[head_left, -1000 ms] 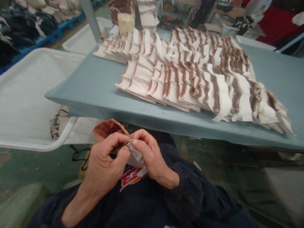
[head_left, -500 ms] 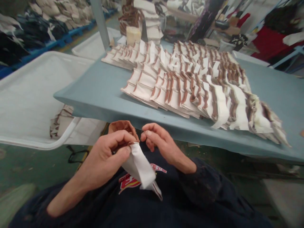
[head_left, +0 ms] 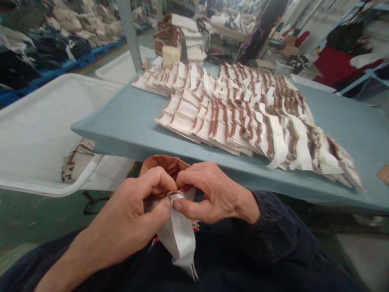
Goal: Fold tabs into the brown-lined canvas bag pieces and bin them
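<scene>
A piece of brown and white fabric (head_left: 179,233) hangs in front of my dark top, its brown part gathered above and its white part dangling below. My left hand (head_left: 136,211) pinches its folded upper edge between thumb and fingers. On the same edge, from the right side, my right hand (head_left: 212,190) is closed, thumb below and bent fingers above. The two sets of fingertips nearly meet at the fold, and they hide part of it.
Rows of stacked white fabric pieces with brown edges (head_left: 209,117) lie on the blue-covered table (head_left: 121,125) ahead. A white plastic bin (head_left: 45,117) stands at the left, holding similar pieces. A metal post (head_left: 130,36) rises behind the table's left side.
My right hand has come in to the left and closed on the fabric's upper edge, which only my left hand held before. The fabric's white end now hangs straighter down.
</scene>
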